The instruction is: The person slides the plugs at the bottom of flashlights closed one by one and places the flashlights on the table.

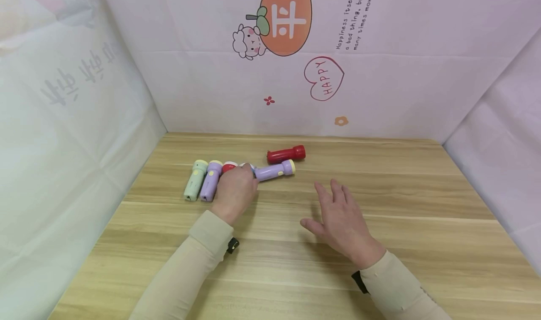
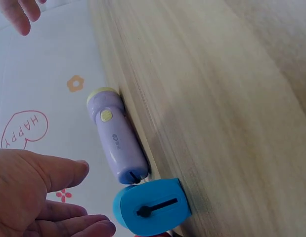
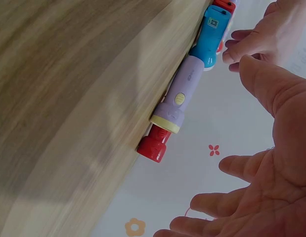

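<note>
My left hand (image 1: 236, 188) is over the row of flashlights, fingers loosely extended beside a blue flashlight (image 2: 155, 207). The left wrist view shows a gap between its thumb and fingers with nothing held there. From the head view, this hand hides most of the blue flashlight and part of a red flashlight with a white rim (image 1: 229, 166). A purple flashlight (image 1: 272, 171) lies crosswise, its tail by the blue one. Behind it lies an all-red flashlight (image 1: 286, 155). My right hand (image 1: 344, 226) hovers to the right, fingers spread, holding nothing.
A pale green flashlight (image 1: 196, 180) and another purple flashlight (image 1: 211, 181) lie side by side at the row's left end. The wood-grain table (image 1: 270, 273) is bordered by printed white cloth (image 1: 190, 90) at the back and sides.
</note>
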Available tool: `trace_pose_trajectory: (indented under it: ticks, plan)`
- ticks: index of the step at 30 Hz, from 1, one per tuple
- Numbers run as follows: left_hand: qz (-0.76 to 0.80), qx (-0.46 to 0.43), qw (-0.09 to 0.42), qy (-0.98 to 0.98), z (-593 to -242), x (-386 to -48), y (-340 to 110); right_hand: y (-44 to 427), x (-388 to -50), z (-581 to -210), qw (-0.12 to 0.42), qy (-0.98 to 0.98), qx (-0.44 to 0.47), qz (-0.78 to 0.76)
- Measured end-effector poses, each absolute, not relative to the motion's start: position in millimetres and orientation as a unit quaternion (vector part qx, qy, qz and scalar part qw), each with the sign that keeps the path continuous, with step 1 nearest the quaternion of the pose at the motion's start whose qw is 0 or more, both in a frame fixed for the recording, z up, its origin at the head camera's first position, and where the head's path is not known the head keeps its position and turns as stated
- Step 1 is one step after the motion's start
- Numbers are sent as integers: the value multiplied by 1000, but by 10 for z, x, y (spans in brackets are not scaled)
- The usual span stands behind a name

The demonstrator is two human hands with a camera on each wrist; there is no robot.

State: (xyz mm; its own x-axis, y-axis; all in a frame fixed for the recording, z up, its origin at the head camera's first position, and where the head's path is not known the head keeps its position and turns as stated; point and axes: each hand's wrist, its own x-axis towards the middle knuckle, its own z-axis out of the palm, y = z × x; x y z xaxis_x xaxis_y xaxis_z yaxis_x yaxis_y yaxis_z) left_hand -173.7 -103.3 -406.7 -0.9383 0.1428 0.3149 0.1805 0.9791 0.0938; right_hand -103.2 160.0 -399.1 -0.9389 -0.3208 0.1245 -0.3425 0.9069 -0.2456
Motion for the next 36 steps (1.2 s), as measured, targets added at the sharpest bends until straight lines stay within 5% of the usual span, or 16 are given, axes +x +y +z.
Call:
trace_pose_trajectory:
  ticks: [36]
  plan:
    - [-36, -137, 62, -988, -4108, -2027, -701, 1644, -1016, -4038, 63, -979, 168, 100]
